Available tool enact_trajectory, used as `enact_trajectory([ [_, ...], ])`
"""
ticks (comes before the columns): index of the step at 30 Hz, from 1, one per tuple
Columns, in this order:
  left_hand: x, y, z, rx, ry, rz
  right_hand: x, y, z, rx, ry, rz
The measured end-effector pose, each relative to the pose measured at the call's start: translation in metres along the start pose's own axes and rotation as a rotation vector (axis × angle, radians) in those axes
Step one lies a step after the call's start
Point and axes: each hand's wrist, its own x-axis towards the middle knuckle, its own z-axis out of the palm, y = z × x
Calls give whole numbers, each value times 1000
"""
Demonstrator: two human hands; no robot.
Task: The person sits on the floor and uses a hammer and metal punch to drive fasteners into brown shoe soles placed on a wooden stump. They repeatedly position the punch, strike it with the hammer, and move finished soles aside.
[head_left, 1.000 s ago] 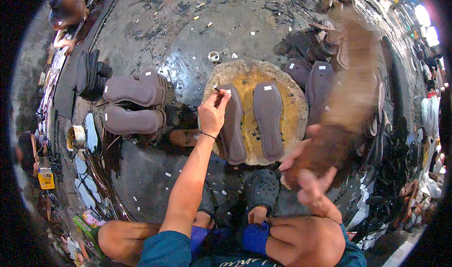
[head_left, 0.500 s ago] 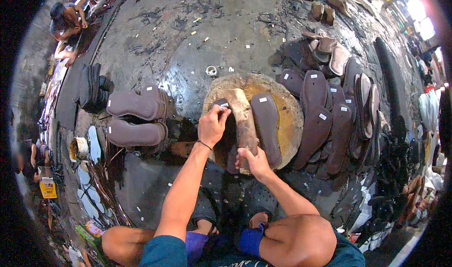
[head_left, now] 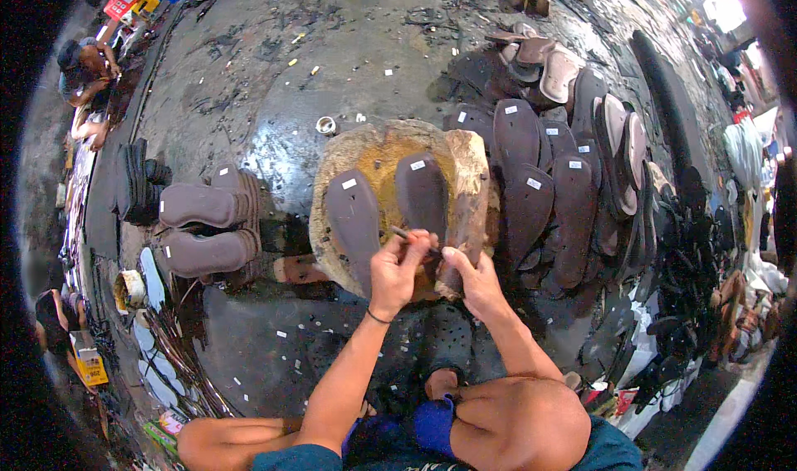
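Observation:
A thin dark metal-looking rod (head_left: 400, 233) is pinched between the thumb and fingers of my left hand (head_left: 393, 270), over the near part of a brown shoe sole (head_left: 421, 190). My right hand (head_left: 476, 285) grips the near end of a rough wooden club (head_left: 467, 180), which lies along the right side of that sole. Another brown sole (head_left: 353, 209) rests to the left, its near end partly behind my left hand. Both soles carry a small white label at the far end and lie on a round wooden block (head_left: 385, 172).
Stacked brown soles (head_left: 207, 251) stand left of the block. A larger heap of labelled soles (head_left: 523, 213) lies close on its right. A tape roll (head_left: 325, 125) sits beyond the block. Another person (head_left: 86, 72) crouches at the far left.
The view has shifted, moving the scene leftward. My left hand has left the left sole's far end for the right sole's near part. The club has swung from between the soles to their right.

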Motion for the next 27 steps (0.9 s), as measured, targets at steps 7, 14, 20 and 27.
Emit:
enact_trajectory([
  [7, 110, -7, -5, -26, 177, 87, -38, -21, -25, -187, 86, -129],
  [14, 124, -19, 11, 207, 177, 127, -51, -12, -46, -320, 90, -159],
  [20, 117, -16, 16, 513, 210, 250, -56, -64, -33, -205, 33, -250],
  [27, 111, -28, 5, 813, 241, 581, -48, -146, -12, 317, -176, -339],
])
